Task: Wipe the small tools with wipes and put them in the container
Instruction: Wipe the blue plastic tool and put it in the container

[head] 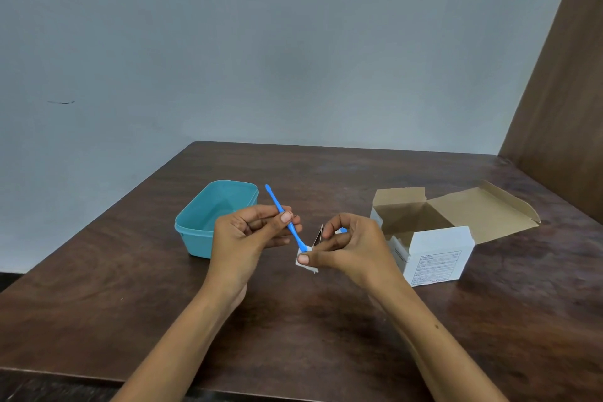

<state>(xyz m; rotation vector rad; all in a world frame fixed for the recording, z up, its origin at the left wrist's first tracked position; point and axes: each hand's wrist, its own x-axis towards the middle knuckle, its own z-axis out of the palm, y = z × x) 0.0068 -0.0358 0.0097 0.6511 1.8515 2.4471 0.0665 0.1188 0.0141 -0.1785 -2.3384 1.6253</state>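
1. While both hands work above its middle, the dark wood surface (130,287) carries everything; grey wall behind, brown panel (567,81) at far right.
2. White cardboard box (434,254) sits right of the hands, lid flap folded open and back, brown inside showing. Nearest obstacle to the right hand, just beside it.
3. Teal container (208,215) sits left of centre, lid off, nothing visible inside. Left hand hides its near right corner.
4. Left hand (248,232): fingers curled round the blue tool (287,222), thumb pressing on the shaft at mid-length. Tool is tilted, upper tip pointing up-left over the container's right edge.
5. Right hand (352,248): thumb and fingers pinch a small white wipe (305,263) around the tool's lower tip.
6. Thin dark sliver and a blue bit show among the right fingers; cannot tell what they are.
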